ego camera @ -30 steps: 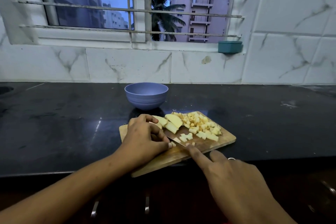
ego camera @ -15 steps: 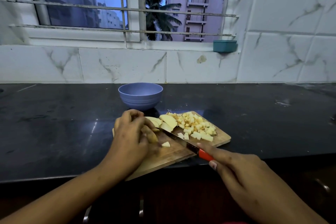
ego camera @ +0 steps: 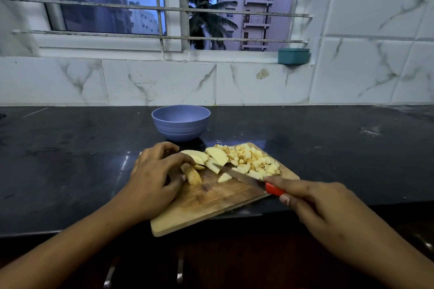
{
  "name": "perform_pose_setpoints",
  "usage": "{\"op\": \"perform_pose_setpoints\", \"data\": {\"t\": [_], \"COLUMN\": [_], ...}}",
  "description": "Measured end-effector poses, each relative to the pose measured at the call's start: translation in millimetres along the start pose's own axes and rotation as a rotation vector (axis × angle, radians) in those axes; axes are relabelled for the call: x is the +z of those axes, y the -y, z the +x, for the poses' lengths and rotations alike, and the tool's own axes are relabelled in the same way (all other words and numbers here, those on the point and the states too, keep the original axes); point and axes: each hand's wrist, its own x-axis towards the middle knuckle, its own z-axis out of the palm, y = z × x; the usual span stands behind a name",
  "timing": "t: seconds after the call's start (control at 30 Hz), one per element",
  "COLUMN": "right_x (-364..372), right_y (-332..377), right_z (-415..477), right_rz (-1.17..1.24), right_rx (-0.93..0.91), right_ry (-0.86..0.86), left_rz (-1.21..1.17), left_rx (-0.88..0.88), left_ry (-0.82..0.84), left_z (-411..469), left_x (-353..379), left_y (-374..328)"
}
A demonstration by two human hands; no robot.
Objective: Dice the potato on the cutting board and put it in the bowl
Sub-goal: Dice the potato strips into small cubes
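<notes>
One fresh potato wedge (ego camera: 193, 175) has been drawn under the left hand's (ego camera: 155, 178) pinching fingers, and the right hand (ego camera: 328, 209), gripping the knife (ego camera: 242, 175), has swung its blade back over the cutting board (ego camera: 211, 209). Dicing likely continues; the diced pile (ego camera: 256, 162) lies there, short of the bowl (ego camera: 180, 124).

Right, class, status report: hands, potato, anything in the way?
Left hand holds a potato wedge; right hand holds the knife, blade over the cutting board. Diced pile beside uncut slices. Bowl behind board, looks empty; path clear.
</notes>
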Motion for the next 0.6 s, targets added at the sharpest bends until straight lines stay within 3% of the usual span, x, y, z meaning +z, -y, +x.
{"op": "perform_pose_setpoints", "data": {"t": [0.3,0.6], "right_x": [8.9,19.6], "right_y": [-3.5,6.1], "right_z": [7.2,9.2], "right_rz": [0.001,0.136], "right_rx": [0.033,-0.015], "right_ry": [0.037,0.01], "left_rz": [-0.058,-0.282], "left_rx": [-0.006,-0.001], "left_ry": [0.098,0.077], "left_z": [0.1,3.7], "left_x": [-5.9,-4.8], "left_y": [3.4,9.3]}}
